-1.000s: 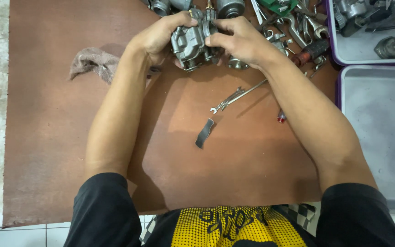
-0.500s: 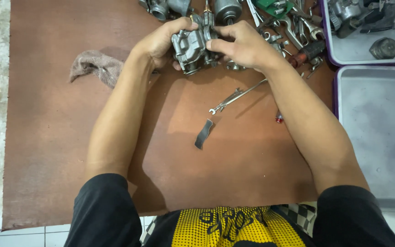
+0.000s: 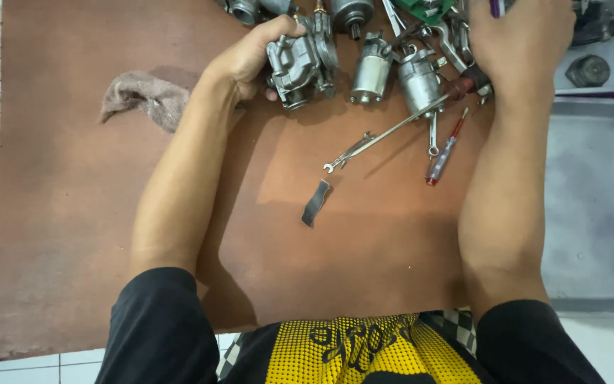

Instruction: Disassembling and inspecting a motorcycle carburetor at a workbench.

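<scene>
The left hand (image 3: 254, 57) grips a grey cast-metal carburetor body (image 3: 301, 60), fingers wrapped round its left side and thumb over the top, holding it just above or on the brown counter (image 3: 72, 249) near the far edge. Everything else sits in relation to that carburetor body. Just to its right stand two small cylindrical metal parts (image 3: 372, 71), side by side, and beyond them lies a heap of wrenches and loose tools (image 3: 449, 39). The right hand (image 3: 520, 43) is well to the right of the carburetor body, lying palm down on that heap with fingers loosely curled; a purple tip shows at its top edge, but whether it grasps anything I cannot tell from this angle. Below and to the right of the carburetor body a slim spanner (image 3: 381, 139) lies slanted, with a red-handled screwdriver (image 3: 443, 153) further right. Below them rests a small dark flat strip (image 3: 315, 203). To the left of the carburetor body a crumpled grey rag (image 3: 143, 96) lies on the counter. Far right sits a grey metal tray (image 3: 598, 206).
</scene>
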